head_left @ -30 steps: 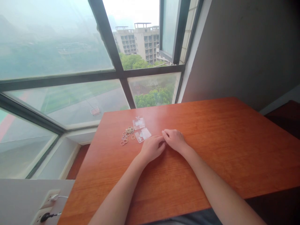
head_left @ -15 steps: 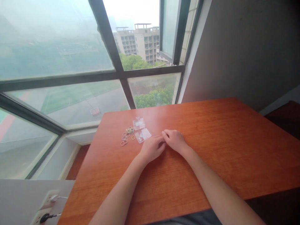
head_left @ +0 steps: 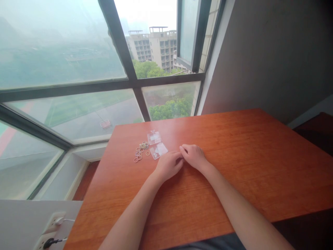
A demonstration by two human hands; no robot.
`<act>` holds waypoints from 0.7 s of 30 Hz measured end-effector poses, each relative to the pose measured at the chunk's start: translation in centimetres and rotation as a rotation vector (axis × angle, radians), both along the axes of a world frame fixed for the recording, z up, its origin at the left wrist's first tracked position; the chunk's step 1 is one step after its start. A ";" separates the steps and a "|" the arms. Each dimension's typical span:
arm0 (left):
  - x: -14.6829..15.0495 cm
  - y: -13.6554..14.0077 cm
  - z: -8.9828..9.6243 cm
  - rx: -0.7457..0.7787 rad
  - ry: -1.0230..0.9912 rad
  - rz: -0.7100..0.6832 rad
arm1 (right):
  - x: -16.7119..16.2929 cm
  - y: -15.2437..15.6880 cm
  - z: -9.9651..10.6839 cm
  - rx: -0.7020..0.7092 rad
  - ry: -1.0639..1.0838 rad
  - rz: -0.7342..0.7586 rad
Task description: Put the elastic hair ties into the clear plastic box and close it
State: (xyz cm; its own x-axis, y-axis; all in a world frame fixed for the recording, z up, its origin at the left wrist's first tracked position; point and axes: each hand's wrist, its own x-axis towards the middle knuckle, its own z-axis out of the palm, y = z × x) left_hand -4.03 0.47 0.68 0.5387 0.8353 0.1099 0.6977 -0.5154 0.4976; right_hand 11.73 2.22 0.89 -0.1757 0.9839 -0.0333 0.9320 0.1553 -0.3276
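Note:
My left hand (head_left: 169,164) and my right hand (head_left: 193,155) meet over the middle of the table, fingertips together. The fingers of both are curled and closed; whatever lies between them, if anything, is hidden. Just past my left hand lies a clear plastic box (head_left: 154,137), its lid side (head_left: 159,150) opened flat toward me with small pale bits on it. Left of the box is a loose pile of small rings (head_left: 142,147), pale and greyish, which look like hair ties or bands. One single ring (head_left: 148,153) sits apart, nearer the box.
The reddish-brown wooden table (head_left: 244,149) stretches right toward a grey wall (head_left: 273,59). Dark-framed windows (head_left: 132,81) stand behind its far edge. At the lower left, a white plug (head_left: 59,220) and a black plug (head_left: 49,243) sit in wall sockets.

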 end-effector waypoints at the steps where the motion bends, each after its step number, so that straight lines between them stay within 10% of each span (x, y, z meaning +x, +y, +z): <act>1: 0.0 0.0 0.0 0.001 0.001 -0.001 | 0.0 0.0 0.0 0.000 -0.001 0.001; 21: 0.0 0.0 0.0 -0.017 -0.016 -0.004 | 0.0 0.1 -0.2 0.011 -0.008 0.008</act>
State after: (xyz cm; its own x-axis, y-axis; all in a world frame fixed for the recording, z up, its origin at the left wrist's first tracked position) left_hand -4.05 0.48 0.67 0.5401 0.8351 0.1044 0.6878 -0.5095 0.5171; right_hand 11.72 2.29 0.72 -0.1837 0.9827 -0.0237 0.9332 0.1667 -0.3184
